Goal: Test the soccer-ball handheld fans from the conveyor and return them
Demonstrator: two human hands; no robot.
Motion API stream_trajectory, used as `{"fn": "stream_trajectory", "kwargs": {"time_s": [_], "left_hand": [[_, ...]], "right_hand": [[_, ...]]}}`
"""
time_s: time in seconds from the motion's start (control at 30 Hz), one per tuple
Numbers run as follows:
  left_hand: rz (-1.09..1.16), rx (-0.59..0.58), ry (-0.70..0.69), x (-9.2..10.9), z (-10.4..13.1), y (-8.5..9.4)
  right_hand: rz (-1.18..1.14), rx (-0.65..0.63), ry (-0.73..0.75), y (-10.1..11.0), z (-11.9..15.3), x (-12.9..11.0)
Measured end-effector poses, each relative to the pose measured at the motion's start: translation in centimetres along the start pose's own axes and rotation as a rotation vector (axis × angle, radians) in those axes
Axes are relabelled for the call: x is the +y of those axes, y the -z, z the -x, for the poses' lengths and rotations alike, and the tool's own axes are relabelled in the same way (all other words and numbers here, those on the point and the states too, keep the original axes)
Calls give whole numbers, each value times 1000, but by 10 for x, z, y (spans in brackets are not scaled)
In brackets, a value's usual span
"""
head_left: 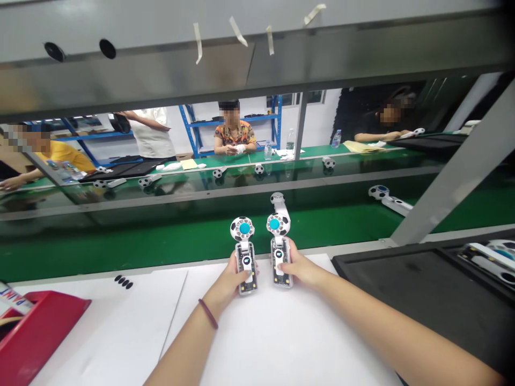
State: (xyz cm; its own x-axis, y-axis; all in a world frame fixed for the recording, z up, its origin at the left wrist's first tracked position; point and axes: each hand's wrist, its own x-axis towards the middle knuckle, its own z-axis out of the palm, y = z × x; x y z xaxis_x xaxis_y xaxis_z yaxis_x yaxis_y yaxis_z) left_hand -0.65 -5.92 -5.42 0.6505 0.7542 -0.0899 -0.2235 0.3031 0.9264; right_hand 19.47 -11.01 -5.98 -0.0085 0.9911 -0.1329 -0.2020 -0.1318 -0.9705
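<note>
- Factory line: white sheet (281, 343) on the near bench, green belt (161, 241) running across just beyond it, steel shelf (257, 59) overhead with tape strips (237, 31) hanging off its edge.
- Left hand (233, 276) wraps the handle of the left fan (245, 256); thumb pressed on the front face of the clear handle, fingers closed behind. Firm grasp.
- Right hand (300, 268) grips the right fan (278, 252) the same way, thumb on its front button area, fingers curled round.
- Both fans upright, side by side, just apart, held above the far edge of the sheet. Football-pattern heads, blue centre caps facing the wearer. Both look fully assembled; can't tell whether either is spinning.
- Judging by the thumbs on the buttons, this looks like a function check on a finished pair, mid-step; neither is set down yet.
- Third fan (278, 202) lies on the belt right behind the right one; another fan (388, 198) further right on the belt.
- Black tray (422, 289) at right, a few units (493, 257) at its far corner, mostly bare otherwise.
- Small black pads (123, 281) in a row on the bench at left; red box (36, 327) at the left corner.
- Other people (233, 134) seated at the far bench, more fans scattered in front of them.
</note>
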Motion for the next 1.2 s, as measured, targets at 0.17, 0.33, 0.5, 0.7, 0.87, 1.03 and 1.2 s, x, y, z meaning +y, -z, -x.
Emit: {"fn": "stream_trajectory", "kwargs": {"time_s": [0.17, 0.33, 0.5, 0.7, 0.87, 1.03, 1.2], "left_hand": [[-8, 5, 12, 2, 1, -2], [-21, -2, -1, 1, 1, -1], [-37, -13, -10, 0, 1, 1], [-50, -13, -14, 0, 1, 0], [-42, -7, -21, -1, 0, 0], [-37, 19, 4, 0, 1, -2], [37, 97, -26, 12, 9, -12]], "right_hand": [[45, -60, 32, 5, 0, 3], [45, -128, 50, 6, 2, -1], [86, -124, 47, 3, 5, -7], [42, -124, 33, 2, 4, -8], [39, -127, 38, 4, 3, -5], [65, -126, 45, 3, 4, -3], [-36, -27, 86, 6, 5, -10]]}}
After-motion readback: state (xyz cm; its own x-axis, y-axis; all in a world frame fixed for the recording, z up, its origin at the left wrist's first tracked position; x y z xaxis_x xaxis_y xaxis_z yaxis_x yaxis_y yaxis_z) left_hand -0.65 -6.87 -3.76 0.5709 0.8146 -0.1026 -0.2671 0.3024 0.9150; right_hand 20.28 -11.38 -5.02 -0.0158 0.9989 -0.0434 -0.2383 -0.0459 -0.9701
